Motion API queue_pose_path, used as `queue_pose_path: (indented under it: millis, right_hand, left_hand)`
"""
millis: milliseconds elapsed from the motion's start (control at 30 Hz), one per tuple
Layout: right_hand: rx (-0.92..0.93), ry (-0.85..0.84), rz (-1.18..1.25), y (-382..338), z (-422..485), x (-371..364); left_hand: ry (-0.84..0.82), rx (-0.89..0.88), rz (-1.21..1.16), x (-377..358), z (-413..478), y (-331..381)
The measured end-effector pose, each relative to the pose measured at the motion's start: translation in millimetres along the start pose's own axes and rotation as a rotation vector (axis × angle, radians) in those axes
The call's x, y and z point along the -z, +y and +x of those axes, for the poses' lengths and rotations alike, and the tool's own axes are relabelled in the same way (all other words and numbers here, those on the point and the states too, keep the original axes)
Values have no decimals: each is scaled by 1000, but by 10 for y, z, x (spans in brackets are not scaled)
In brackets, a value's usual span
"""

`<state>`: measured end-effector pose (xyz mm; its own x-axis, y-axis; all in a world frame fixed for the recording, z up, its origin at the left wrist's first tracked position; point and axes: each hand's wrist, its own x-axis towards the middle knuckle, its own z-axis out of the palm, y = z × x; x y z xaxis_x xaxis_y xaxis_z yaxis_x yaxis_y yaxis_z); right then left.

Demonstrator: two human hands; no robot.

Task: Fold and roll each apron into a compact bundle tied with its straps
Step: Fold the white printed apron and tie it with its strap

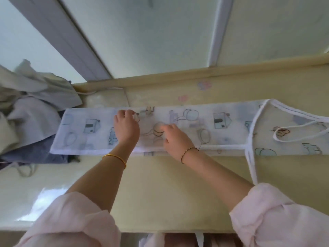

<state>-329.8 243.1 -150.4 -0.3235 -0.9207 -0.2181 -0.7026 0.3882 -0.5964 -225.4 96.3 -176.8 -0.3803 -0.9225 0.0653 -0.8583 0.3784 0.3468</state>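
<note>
Apron (222,122), white cloth printed with houses and balloons, lies folded lengthwise on pale yellow table (160,189). Left hand (126,126) pinches its far edge; right hand (175,139) presses it, fingers relaxed.

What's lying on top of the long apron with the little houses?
Both hands are on the apron: left hand pinching near its far edge, right hand mid-strip. A white strap loops over its right end. The hands cover the print beneath them.

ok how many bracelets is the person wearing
2: a gold bangle on the left wrist and a thin dark cord bracelet on the right wrist. The rolled-up sleeves may hide others further up.
</note>
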Motion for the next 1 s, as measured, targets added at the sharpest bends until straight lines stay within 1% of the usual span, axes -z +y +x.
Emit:
queue_pose_path:
  millis: [67, 133, 233, 333, 433, 500, 600, 667, 767, 833, 900, 933, 1000]
  right_hand:
    - [-62, -23, -43, -307, 159, -272]
    - [-142, -42, -96, -526, 266, -467]
    - [-187, -53, -196, -733, 361, -652]
    - [-149, -83, -246, -885, 438, -803]
    - [-172, -100, -307, -952, 512, -900]
    - [-195, -121, -264, -933, 544, -910]
    - [-199, -137, -198, -904, 569, -893]
    - [-199, -137, -163, -893, 571, -892]
    - [-193, -124, -99, -877, 552, -887]
    - [-194, -144, -60, -848, 536, -881]
    - [-202, -164, 1, -862, 504, -857]
    - [-199, -154, 67, -875, 471, -820]
    - [-168, -82, 229, -886, 394, -733]
  left_hand:
    - [1, 93, 66, 179, 85, -548]
    - [-19, 232, 111, 331, 148, -997]
    - [-62, 358, 171, 495, 250, -1398]
    - [-107, 386, 229, 585, 367, -1604]
    - [-147, 483, 211, 697, 439, -1734]
    - [-155, 545, 163, 765, 495, -1794]
    - [-185, 592, 125, 855, 611, -1908]
    - [-237, 640, -41, 950, 693, -1958]
    - [-329, 730, -408, 1232, 792, -1859]
    - [-446, 738, -653, 1438, 851, -1629]
    - [-592, 667, -915, 1612, 911, -1245]
    - [-654, 598, -990, 1676, 931, -998]
    - [-724, 442, -1032, 1751, 887, -439]
